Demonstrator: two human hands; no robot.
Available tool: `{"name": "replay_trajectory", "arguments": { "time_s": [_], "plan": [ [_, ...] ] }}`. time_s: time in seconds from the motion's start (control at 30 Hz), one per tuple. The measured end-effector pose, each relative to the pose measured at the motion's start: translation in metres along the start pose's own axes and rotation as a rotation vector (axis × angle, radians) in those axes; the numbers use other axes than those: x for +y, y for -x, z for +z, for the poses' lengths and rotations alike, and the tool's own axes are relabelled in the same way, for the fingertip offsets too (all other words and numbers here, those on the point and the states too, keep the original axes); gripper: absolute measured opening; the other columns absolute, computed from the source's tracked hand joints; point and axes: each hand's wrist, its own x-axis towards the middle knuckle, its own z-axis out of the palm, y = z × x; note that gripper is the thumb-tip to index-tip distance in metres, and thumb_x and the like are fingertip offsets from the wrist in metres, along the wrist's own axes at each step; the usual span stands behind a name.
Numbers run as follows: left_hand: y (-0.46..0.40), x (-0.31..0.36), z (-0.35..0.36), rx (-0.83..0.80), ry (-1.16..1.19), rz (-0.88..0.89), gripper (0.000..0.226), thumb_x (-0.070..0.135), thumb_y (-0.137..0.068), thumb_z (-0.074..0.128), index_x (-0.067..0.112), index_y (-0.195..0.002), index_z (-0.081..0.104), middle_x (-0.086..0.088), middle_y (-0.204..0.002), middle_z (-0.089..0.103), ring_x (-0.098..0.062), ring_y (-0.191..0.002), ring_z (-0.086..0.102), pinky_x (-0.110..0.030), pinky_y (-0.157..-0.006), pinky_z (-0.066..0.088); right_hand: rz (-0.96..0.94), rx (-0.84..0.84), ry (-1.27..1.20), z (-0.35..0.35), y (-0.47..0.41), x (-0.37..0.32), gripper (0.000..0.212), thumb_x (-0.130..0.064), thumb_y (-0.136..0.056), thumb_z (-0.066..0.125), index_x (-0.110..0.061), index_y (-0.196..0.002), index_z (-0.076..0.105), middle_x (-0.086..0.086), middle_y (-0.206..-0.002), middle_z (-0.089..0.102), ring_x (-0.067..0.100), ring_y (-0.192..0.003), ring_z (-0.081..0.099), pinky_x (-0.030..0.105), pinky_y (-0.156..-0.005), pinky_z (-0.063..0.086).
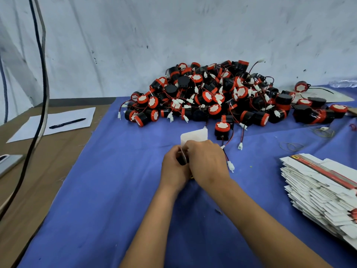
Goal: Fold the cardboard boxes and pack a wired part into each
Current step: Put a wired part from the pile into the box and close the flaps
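Note:
A small cardboard box (194, 134) stands on the blue cloth, its white top flap up behind my hands. My left hand (174, 170) grips the box from the left, thumb on a side flap. My right hand (207, 162) curls over the box's top and right side and hides most of it. A red and black wire with a white connector (230, 166) trails out from under my right hand; the part it belongs to is hidden. A big pile of black and red wired parts (222, 95) lies behind.
A stack of flat unfolded boxes (320, 192) lies at the right. Rubber bands (292, 146) lie on the blue cloth (108, 190). At the left are paper with a pen (67, 123), hanging cables (43, 78) and a grey device (8, 161).

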Motion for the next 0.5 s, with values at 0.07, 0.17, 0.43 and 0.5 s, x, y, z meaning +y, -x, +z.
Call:
{"name": "replay_trajectory", "arguments": {
  "time_s": [0.07,0.17,0.43,0.5],
  "plan": [
    [0.0,-0.001,0.0,0.002,0.035,-0.005,0.019,-0.005,-0.083,0.066,0.013,-0.089,0.066,-0.012,-0.084,0.073,-0.012,-0.066,0.061,-0.024,-0.053,0.05,-0.051,-0.031,-0.04,-0.001,-0.001,0.006,0.019,-0.012,-0.092,0.049,-0.021,-0.1,0.063,0.003,-0.091,0.068,0.026,-0.074,0.051,0.034,-0.059,0.035],
    [0.0,0.0,0.0,-0.001,0.055,-0.003,0.01,0.007,-0.083,0.067,0.016,-0.087,0.066,0.0,-0.073,0.071,-0.007,-0.061,0.061,-0.021,-0.05,0.047,-0.125,-0.063,-0.158,-0.004,0.0,0.012,0.018,-0.024,-0.102,0.045,-0.017,-0.109,0.06,0.006,-0.096,0.067,0.03,-0.087,0.059,0.041,-0.066,0.046],
    [-0.001,-0.003,0.0,-0.032,0.103,-0.041,0.018,0.003,-0.076,0.07,0.017,-0.088,0.069,-0.006,-0.078,0.074,-0.021,-0.07,0.069,-0.032,-0.059,0.054,-0.184,-0.176,-0.234,-0.014,-0.003,0.023,0.015,-0.016,-0.098,0.049,-0.021,-0.111,0.055,0.008,-0.094,0.066,0.033,-0.087,0.057,0.047,-0.071,0.051],
    [-0.002,-0.004,-0.001,-0.022,0.089,-0.04,0.02,0.002,-0.082,0.078,0.016,-0.092,0.07,-0.003,-0.084,0.077,-0.016,-0.075,0.073,-0.027,-0.061,0.056,-0.17,-0.14,-0.268,-0.017,-0.002,0.029,0.024,-0.01,-0.089,0.05,-0.021,-0.106,0.063,0.002,-0.089,0.067,0.029,-0.085,0.061,0.043,-0.07,0.052]
  ]
}}
